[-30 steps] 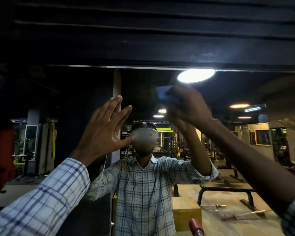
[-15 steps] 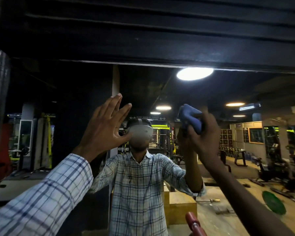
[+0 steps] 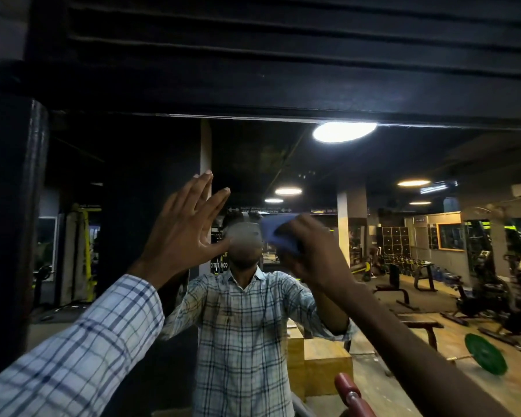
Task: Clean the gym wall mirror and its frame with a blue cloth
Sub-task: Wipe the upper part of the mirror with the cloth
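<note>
Right now I am wiping the glass of the mirror (image 3: 328, 176) at about face height, well below its dark top frame (image 3: 253, 97). My right hand (image 3: 313, 257) is gripping the blue cloth (image 3: 278, 233), fingers curled round the bunched fabric and pressing it to the glass just beside my reflected head. My left hand (image 3: 184, 233) seems to be bracing flat against the glass, fingers straight and spread. I am judging the job only partly done. Next I should be sweeping sideways with even pressure, then reaching up for the frame.
</note>
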A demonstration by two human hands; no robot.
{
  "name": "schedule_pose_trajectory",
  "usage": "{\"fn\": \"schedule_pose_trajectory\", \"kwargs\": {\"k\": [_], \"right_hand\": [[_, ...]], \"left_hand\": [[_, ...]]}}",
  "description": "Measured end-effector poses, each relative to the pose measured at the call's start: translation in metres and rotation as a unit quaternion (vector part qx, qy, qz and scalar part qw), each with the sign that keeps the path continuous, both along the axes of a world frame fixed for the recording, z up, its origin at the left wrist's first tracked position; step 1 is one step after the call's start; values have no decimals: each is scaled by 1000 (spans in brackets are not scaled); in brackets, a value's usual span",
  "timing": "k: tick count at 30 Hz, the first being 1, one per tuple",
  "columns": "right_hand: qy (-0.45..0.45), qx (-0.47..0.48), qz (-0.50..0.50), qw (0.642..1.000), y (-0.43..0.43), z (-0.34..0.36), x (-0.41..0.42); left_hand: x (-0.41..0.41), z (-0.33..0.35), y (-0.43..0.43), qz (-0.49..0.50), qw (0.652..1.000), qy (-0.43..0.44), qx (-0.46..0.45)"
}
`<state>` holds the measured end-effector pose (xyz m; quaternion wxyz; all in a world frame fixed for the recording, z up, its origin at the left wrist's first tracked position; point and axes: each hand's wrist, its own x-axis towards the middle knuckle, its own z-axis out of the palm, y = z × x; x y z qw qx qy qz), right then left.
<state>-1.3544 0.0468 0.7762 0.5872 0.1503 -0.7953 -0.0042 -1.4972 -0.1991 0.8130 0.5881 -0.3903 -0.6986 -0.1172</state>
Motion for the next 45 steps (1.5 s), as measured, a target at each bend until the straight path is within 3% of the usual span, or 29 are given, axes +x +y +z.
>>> {"fn": "schedule_pose_trajectory", "kwargs": {"k": [2,3,6,8,11,13,17,19,21,25,27,29,31,33,36,38,41,45], "right_hand": [[-49,86,-46,994,-2,5,-1],[-22,69,-41,996,0,11,-1],[150,-133,40,979,4,25,2],[179,-176,50,967,-6,25,-5],[29,23,11,999,-28,16,-14],[-8,75,-14,997,-26,29,-11],[195,-97,14,976,6,83,-5],[238,-193,-1,952,14,98,-6],[251,-220,4,943,1,95,-13],[80,15,9,997,-47,69,-25],[62,48,-4,997,-42,76,-25],[153,-43,15,987,-24,91,-22],[254,-170,31,952,-11,102,-15],[273,-216,32,937,-21,101,-19],[112,-5,58,992,-61,83,-35],[12,103,13,995,-68,83,-38],[115,14,33,993,-45,112,-36],[250,-153,11,956,-26,136,-35]], "left_hand": [[-3,-1,-7,1,1000,-3,1],[-5,-1,-10,-1,1000,-4,1],[-10,-4,-16,-5,1000,-5,0],[-11,-4,-18,-4,1000,-6,-2],[-14,-1,-19,-11,1000,0,-7],[-16,1,-22,-15,1000,6,-12],[-20,2,-27,-18,1000,8,-20],[-22,3,-31,-19,1000,7,-15],[-24,3,-34,-14,1000,12,-16],[-30,5,-43,-7,1000,23,-19],[-33,6,-48,-8,1000,20,-18],[-36,7,-54,-8,1000,16,-12],[-39,6,-61,-10,1000,9,-4],[-42,6,-66,-7,1000,6,-1],[-44,6,-69,-3,1000,7,-5],[-43,6,-70,-6,1000,3,-1],[-43,3,-71,-3,1000,-1,7],[-43,0,-73,4,1000,-11,15]]}}
